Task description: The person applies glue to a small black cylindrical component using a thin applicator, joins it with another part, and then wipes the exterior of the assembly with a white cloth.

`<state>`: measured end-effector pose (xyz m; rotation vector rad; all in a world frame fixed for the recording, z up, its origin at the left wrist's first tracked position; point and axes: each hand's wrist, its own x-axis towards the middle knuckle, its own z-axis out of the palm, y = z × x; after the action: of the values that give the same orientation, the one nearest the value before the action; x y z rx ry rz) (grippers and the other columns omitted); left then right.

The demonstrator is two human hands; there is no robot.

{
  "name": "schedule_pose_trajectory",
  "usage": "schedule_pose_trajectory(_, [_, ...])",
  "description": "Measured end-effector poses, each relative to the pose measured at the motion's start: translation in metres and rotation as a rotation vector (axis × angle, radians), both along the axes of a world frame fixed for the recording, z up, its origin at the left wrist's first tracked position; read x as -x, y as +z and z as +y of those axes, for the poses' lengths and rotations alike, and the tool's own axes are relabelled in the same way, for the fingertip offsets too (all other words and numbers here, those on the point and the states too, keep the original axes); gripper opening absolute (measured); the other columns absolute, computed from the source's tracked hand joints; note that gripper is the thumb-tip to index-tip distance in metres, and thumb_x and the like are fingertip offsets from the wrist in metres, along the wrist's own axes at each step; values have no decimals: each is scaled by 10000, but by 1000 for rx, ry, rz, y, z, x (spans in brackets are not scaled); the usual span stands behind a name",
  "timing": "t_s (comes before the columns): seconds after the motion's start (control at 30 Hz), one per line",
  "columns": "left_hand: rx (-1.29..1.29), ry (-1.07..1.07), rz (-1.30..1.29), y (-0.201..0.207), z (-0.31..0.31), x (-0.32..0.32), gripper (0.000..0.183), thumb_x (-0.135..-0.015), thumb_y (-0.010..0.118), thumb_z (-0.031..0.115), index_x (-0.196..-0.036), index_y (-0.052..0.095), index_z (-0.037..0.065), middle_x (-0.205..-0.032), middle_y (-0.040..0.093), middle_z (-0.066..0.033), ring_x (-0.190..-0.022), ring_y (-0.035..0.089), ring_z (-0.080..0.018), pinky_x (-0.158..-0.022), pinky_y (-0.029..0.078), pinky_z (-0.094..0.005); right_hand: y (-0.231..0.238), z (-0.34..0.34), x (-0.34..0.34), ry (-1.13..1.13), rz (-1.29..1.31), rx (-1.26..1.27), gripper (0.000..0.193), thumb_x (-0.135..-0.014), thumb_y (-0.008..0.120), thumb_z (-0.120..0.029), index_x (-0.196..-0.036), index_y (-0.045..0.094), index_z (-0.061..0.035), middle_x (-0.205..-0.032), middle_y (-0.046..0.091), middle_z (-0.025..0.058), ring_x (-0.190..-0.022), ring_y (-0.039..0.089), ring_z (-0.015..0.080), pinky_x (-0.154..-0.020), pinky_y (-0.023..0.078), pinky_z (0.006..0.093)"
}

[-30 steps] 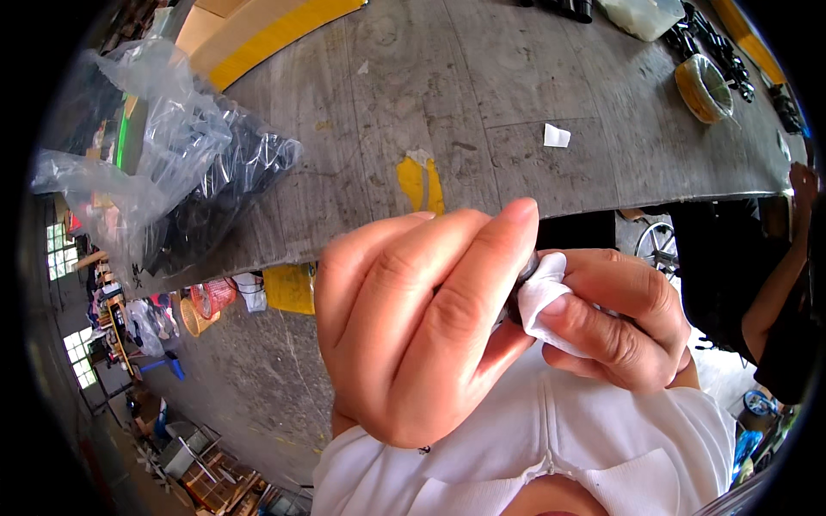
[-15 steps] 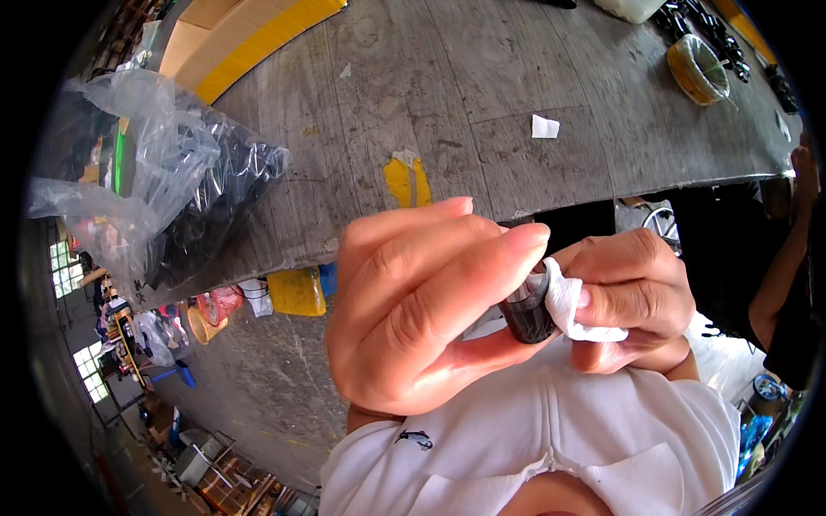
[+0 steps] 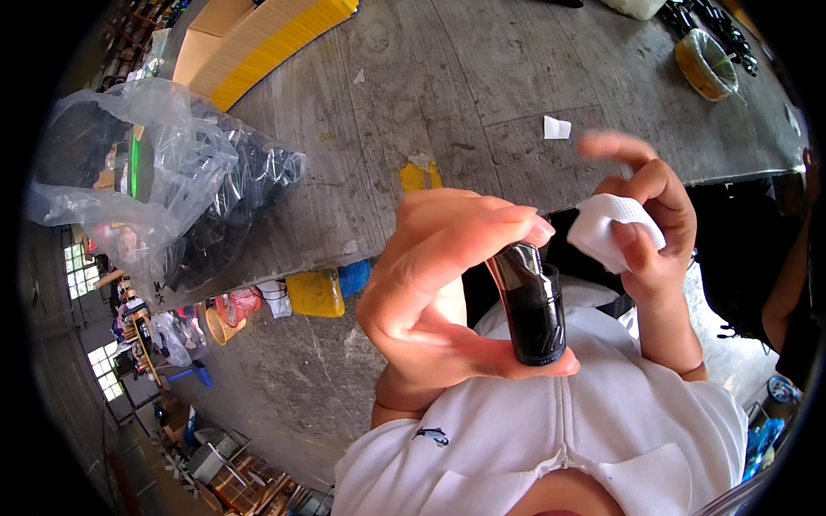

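Note:
Between the thumb and fingertips of my left hand [image 3: 439,292] is a glossy black cylindrical part [image 3: 535,314], standing nearly upright. Its exact kind does not show; its upper end is partly behind the fingertips. My right hand [image 3: 658,206] is apart from it, to the right. Pinched under that hand's thumb is a bunched white cloth [image 3: 607,225], while its index finger points outward, blurred by motion. Both hands are in front of my chest, near the table's edge.
The grey wood-grain table [image 3: 370,112] carries a cardboard box [image 3: 284,39], a clear plastic bag [image 3: 172,163] with dark contents, a white scrap [image 3: 557,128] and a round yellowish tub [image 3: 705,64]. Below its edge is a yellow container [image 3: 315,294]. Another person's arm [image 3: 790,275] shows at far right.
My right hand has drawn the white cloth away from the black part, moving up and opening its index finger. The black part now shows more fully, turned upright in my left hand.

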<state>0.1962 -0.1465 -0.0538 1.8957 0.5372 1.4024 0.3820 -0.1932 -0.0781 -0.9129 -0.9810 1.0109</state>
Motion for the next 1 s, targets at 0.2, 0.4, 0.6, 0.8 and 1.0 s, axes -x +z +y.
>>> schedule_pose_trajectory(0.2, [-60, -14, 41, 0, 0, 1, 932, -463, 898, 479, -1160, 533, -21, -914, 588, -93, -840, 528, -202, -725, 416, -327, 11, -7, -6, 73, -374, -335, 188, -743, 705, -101, -870, 626, 12, -828, 632, 146, -692, 606, 227, -572, 467, 317])
schedule_pose_trajectory(0.4, [-95, -7, 71, -1, 0, -3, 896, -500, 879, 480, -1155, 535, -24, -908, 589, -82, -820, 525, -201, -724, 408, -329, 39, -18, 10, -59, -704, -518, 241, -707, 743, -148, -930, 667, -98, -864, 553, 94, -651, 532, 179, -532, 457, 249])
schedule_pose_trajectory(0.6, [-161, 24, 148, 1, -2, 0, 861, -532, 854, 509, -1133, 530, -15, -889, 575, -67, -801, 516, -197, -709, 409, -330, 39, -12, 8, -13, -735, -580, 276, -660, 763, -68, -928, 697, -87, -893, 549, 96, -669, 552, 192, -548, 499, 245])
schedule_pose_trajectory(0.8, [-6, 47, 33, 8, -7, -6, 667, -508, 859, 247, -1073, 600, 3, -926, 636, -82, -819, 574, -205, -722, 450, -325, 37, -15, 11, -40, -730, -611, 304, -661, 772, -58, -956, 699, -75, -886, 550, 94, -668, 553, 196, -542, 495, 254])
schedule_pose_trajectory(1.0, [-32, 74, 79, 16, -6, -4, 615, -469, 854, 144, -1029, 648, 1, -942, 673, -77, -812, 600, -209, -725, 463, -314, 35, -12, 14, -96, -750, -670, 282, -623, 790, -81, -894, 713, -71, -845, 535, 81, -646, 535, 184, -499, 473, 259])
